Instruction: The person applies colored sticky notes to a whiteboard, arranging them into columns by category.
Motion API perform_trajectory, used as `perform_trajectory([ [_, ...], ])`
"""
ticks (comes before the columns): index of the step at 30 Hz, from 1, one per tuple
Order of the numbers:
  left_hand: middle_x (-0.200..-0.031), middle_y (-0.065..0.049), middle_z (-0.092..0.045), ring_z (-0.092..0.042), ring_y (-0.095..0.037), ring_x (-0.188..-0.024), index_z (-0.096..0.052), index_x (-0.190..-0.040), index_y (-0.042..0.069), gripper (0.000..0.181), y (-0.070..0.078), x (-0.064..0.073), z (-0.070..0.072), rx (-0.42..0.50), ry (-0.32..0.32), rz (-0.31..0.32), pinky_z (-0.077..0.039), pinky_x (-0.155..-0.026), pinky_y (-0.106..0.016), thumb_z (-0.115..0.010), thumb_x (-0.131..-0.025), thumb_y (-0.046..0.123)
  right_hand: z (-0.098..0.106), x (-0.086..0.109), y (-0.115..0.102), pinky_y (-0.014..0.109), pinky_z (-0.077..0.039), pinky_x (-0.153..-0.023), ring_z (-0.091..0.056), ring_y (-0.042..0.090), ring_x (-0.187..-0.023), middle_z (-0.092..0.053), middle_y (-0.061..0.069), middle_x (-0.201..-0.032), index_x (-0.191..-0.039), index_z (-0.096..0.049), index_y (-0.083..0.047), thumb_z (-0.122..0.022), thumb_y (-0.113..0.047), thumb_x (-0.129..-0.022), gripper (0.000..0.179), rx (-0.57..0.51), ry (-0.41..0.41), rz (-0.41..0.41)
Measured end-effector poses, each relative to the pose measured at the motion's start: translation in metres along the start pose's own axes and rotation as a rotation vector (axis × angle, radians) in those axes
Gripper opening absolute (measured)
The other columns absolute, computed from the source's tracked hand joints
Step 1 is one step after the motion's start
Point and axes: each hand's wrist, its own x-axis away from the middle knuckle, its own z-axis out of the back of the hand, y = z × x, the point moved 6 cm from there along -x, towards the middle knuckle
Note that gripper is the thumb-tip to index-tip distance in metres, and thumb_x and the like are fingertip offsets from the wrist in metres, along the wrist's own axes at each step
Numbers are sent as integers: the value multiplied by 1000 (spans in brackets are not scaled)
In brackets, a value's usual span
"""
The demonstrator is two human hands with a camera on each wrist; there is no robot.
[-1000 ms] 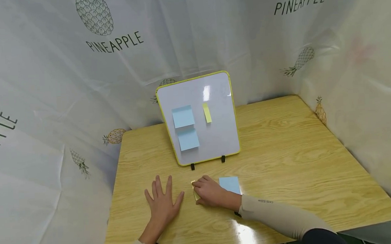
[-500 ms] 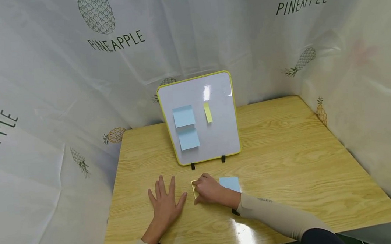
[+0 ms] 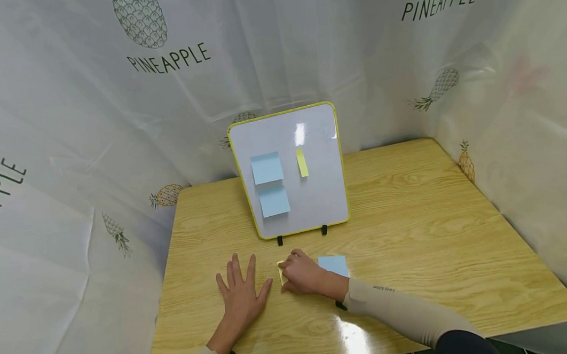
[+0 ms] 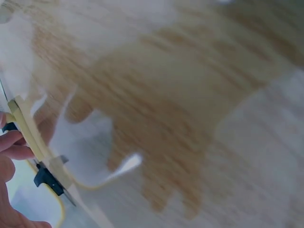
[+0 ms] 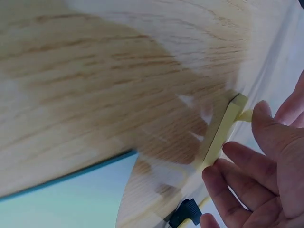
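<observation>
A narrow yellow sticky note pad [image 3: 282, 274] lies on the wooden table, partly covered by my right hand [image 3: 304, 272]. Seen from the right wrist, the pad [image 5: 223, 130] is a thin block, and a yellow sticky note [image 5: 245, 115] curls up from its face at my right thumb [image 5: 266, 124]. My right fingers bend around this note; their exact contact is partly hidden. To the left, my left hand [image 3: 242, 301] rests on the table with spread fingers, apart from the pad. Beside my right wrist lies a blue sticky note pad [image 3: 333, 265].
A yellow-framed whiteboard [image 3: 320, 196] stands tilted behind the hands on black feet [image 3: 280, 241]. Two blue sticky notes [image 3: 266, 168] and a yellow strip [image 3: 302, 162] are stuck on it. Curtains with pineapple prints enclose the table [image 3: 435, 233].
My left hand has slid slightly right, closer to the yellow pad. My right hand stays at the pad with barely any movement. The head view has shifted a little.
</observation>
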Motion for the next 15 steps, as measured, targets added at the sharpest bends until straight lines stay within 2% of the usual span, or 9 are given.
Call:
perform_trajectory([
  [8, -160, -30, -12, -18, -49, -146, -34, -155, 16, 76, 0, 0, -2, 5, -27, 11, -4, -108, -75, -57, -94, 56, -5, -2, 1, 37, -43, -102, -67, 11, -102, -69, -9, -126, -86, -80, -26, -68, -60, -84, 37, 21, -9, 19],
  [15, -160, -31, -14, -19, -50, -145, -36, -154, 16, 75, 1, 0, -4, 2, -15, -3, -5, -108, -75, -57, -94, 55, -4, -2, -2, 41, -43, -105, -69, 14, -102, -71, -5, -122, -84, -78, -22, -64, -43, -94, 27, 27, 28, 49],
])
